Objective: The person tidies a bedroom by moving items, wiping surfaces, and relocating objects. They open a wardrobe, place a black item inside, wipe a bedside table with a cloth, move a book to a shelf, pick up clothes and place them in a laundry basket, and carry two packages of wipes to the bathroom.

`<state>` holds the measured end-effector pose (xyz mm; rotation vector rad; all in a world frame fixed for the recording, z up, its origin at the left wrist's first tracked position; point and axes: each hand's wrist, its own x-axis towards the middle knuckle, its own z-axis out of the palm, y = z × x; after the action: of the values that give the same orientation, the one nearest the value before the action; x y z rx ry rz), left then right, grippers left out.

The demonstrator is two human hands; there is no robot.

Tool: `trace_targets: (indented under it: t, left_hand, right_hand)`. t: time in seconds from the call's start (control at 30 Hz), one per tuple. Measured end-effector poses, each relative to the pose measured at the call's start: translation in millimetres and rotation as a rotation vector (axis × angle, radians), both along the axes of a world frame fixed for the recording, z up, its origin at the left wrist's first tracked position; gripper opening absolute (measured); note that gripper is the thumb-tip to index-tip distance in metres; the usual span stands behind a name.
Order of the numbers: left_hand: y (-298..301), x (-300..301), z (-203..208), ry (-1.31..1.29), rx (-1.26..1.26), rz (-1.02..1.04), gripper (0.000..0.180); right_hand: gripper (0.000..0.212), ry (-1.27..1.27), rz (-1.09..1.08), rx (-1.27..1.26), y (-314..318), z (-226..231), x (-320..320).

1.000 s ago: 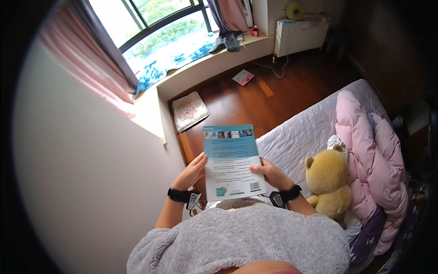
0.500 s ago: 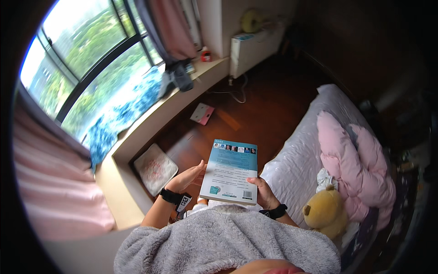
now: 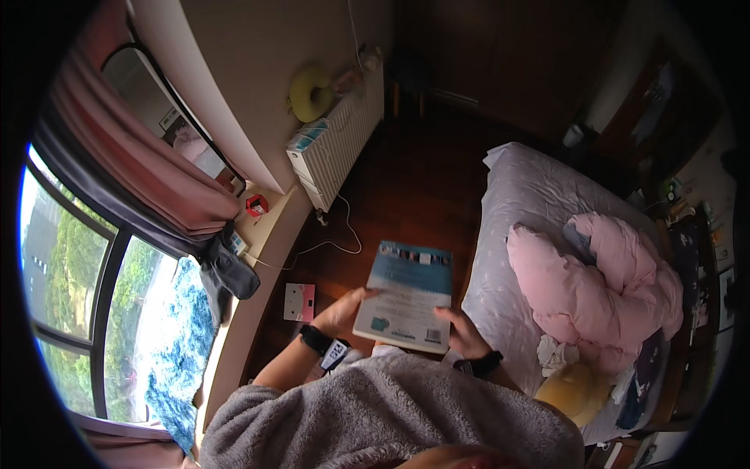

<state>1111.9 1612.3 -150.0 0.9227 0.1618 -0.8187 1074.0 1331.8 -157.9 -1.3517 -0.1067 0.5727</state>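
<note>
Person's got a closed teal-and-white book (image 3: 408,295) held up in both hands over the dark wood floor (image 3: 406,180), just off the left edge of the bed (image 3: 523,195) — left hand (image 3: 344,313) wrapped on its left edge, right hand (image 3: 462,332) clamped on the lower right corner. Pink duvet (image 3: 594,289) is bunched on the bed.

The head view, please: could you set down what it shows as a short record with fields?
Setting: bedroom with dark wood floor
Held item: closed book, teal and white cover facing up
Left hand: grips the book's left edge
Right hand: grips its lower right edge
Wrists: a black band on each
Right of the hands: bed with pink duvet and yellow plush toy
Left of the hands: window, pink curtain
Ahead: white radiator
</note>
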Motion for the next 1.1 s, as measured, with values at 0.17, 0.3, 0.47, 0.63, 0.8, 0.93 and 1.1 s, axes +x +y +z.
trace_targets:
  t: [0.17,0.3,0.47,0.63,0.8,0.93,1.1]
  left_hand:
    - [25.5,185.2,30.6,-0.281,0.111,0.115,0.046]
    - [35.8,372.4,13.4,-0.616,0.525,0.072,0.035]
    - [-19.0,592.7,-45.8,-0.932,1.338,-0.118,0.048]
    - [-109.1,825.9,-53.6,-0.549,0.906,-0.229,0.048]
    - [-266.5,997.1,-17.3,-0.778,0.509,-0.227,0.039]
    - [-386.8,1095.1,11.5,-0.972,0.595,-0.358,0.036]
    - [-459.3,1245.8,42.2,-0.931,0.645,-0.375,0.038]
  right_hand:
    - [0.051,0.343,0.031,0.069,11.4,5.8,213.2]
    - [0.038,-0.387,-0.291,-0.805,-18.4,-9.6,396.8]
    - [0.066,-0.677,-0.397,-0.854,-82.6,-20.7,562.3]
    - [0.065,-0.293,-0.162,-0.979,-143.2,-6.7,704.1]
    - [0.057,-0.655,-0.854,-0.801,-234.4,9.4,846.8]
    - [0.056,-0.779,-0.528,-0.966,-301.8,5.2,995.4]
    - [0.059,-0.751,-0.545,-0.985,-408.1,21.7,1144.8]
